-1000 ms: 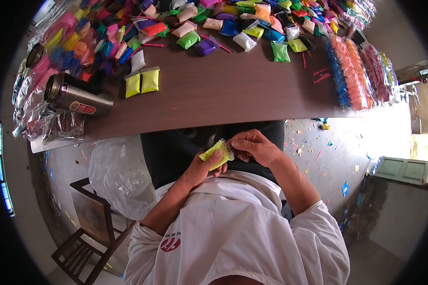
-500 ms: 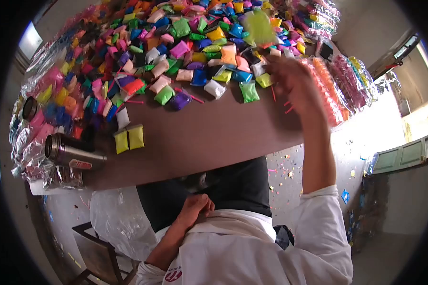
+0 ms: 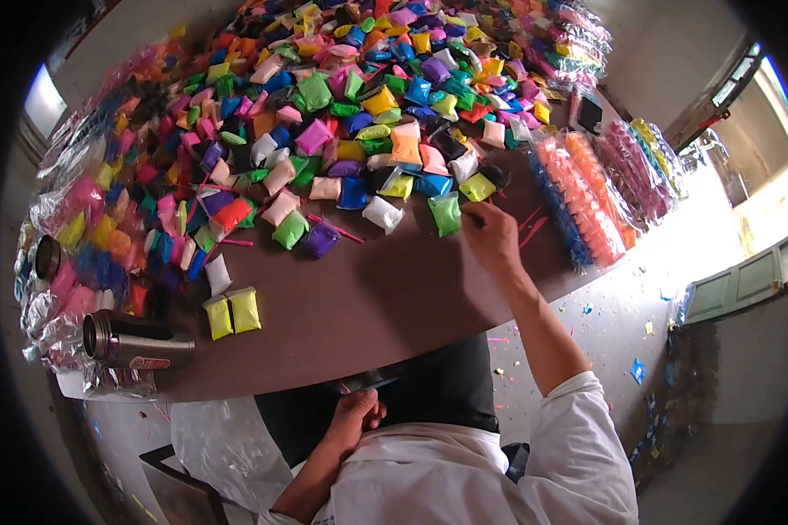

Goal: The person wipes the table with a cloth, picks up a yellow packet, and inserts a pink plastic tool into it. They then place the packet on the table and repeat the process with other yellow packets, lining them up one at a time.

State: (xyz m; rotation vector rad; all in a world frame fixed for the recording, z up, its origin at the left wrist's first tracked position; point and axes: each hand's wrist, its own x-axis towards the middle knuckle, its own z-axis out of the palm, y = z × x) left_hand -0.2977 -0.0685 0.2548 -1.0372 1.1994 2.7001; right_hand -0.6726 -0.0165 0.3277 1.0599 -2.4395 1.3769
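My right hand [image 3: 492, 236] is over the table, fingers bent and a little apart. Its fingertips are at the right edge of a light green packet [image 3: 445, 216], and no grip on the packet shows. A yellow-green packet [image 3: 477, 187] lies just beyond the fingers. To the left is a white packet [image 3: 383, 214]. In my lap, against the shirt hem, my left hand [image 3: 355, 413] rests with its fingers curled and nothing visible in them. A dark flat thing [image 3: 368, 382] shows just above it, too shadowed to name.
A heap of coloured packets [image 3: 324, 96] spreads over the brown table [image 3: 341, 297]. Two yellow packets [image 3: 233, 312] lie side by side near a metal flask [image 3: 140, 341]. Bagged strips of orange packets [image 3: 578, 197] line the right edge. A phone [image 3: 589, 114] lies beyond them.
My right hand has come back toward me from the heap, down to the light green packet. A blurred yellow-green packet above the heap is no longer in the air. The view has tilted upward.
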